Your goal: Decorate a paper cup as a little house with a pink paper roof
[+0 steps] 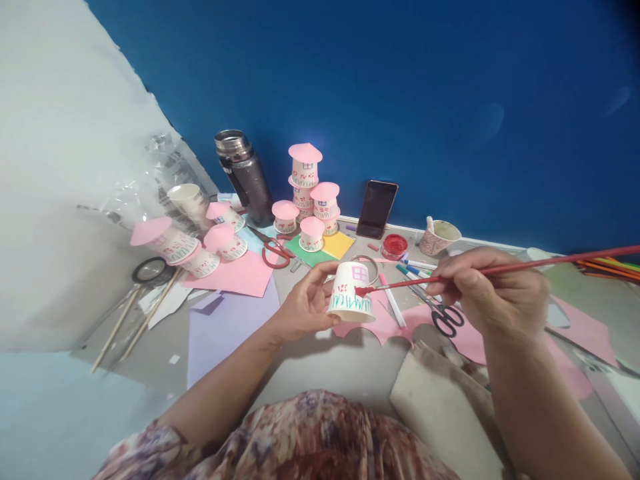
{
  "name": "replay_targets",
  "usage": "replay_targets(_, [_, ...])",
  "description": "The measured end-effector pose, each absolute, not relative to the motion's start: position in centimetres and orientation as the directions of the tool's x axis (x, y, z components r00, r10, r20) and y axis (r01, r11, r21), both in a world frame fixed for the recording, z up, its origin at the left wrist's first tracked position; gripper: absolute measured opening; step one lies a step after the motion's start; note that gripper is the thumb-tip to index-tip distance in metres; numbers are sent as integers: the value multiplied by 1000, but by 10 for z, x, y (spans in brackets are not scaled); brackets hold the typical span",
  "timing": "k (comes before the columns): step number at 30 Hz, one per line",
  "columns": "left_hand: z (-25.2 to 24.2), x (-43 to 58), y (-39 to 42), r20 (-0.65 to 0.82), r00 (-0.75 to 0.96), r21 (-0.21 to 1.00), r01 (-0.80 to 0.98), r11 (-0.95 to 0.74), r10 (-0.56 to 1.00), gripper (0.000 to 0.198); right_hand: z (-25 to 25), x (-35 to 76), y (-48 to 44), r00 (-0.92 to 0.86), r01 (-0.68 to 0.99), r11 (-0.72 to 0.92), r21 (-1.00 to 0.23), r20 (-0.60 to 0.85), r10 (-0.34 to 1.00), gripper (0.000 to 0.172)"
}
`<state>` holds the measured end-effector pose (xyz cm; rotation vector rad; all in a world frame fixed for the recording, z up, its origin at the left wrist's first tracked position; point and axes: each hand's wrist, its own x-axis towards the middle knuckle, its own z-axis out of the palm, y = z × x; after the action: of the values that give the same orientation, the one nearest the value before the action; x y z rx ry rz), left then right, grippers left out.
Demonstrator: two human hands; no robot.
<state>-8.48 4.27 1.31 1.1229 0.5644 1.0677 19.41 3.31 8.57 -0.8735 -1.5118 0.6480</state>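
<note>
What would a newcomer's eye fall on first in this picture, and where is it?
Probably the white paper cup near the middle, held rim down in the left hand, with the red brush in the right hand bringing its red tip to the cup's side. Next, likely, the stacked cups with pink cone roofs before the deep blue wall.

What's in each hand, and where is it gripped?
Left hand: decorated paper cup, held by its side. Right hand: red paintbrush, held by its handle.

Dark flask and leaning phone
</note>
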Motion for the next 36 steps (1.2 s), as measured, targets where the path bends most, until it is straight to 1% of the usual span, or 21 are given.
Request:
replay_targets(8, [13, -84, 44, 137, 445, 914, -401, 60, 885, 75, 87, 197, 35, 11, 145, 577, -804, 584, 811, 16])
replay_targets(16, [8, -85, 43, 154, 461, 908, -414, 58, 874, 77, 86, 194, 33, -20, 202, 554, -807, 562, 827, 17])
replay_targets(22, [11, -85, 44, 134, 450, 925, -377, 51, 883, 73, 88, 194, 34, 10, 194, 573, -797, 585, 811, 16])
replay_targets(25, [11, -86, 44, 132, 454, 928, -369, 51, 881, 75, 87, 194, 34, -4, 192, 584, -789, 595, 804, 17])
replay_targets(28, [11, -86, 43, 120, 455, 934, -353, 55, 882, 78, 86, 194, 33, -42, 227, 582, -781, 589, 807, 18])
replay_targets(31, [11, -85, 43, 96, 452, 943, -325, 64, 887, 79, 87, 194, 33, -32, 254, 571, -781, 583, 812, 17])
replay_targets(36, [12, -85, 42, 84, 442, 951, -302, 61, 893, 78, 90, 194, 32, 5, 221, 584, -782, 599, 801, 16])
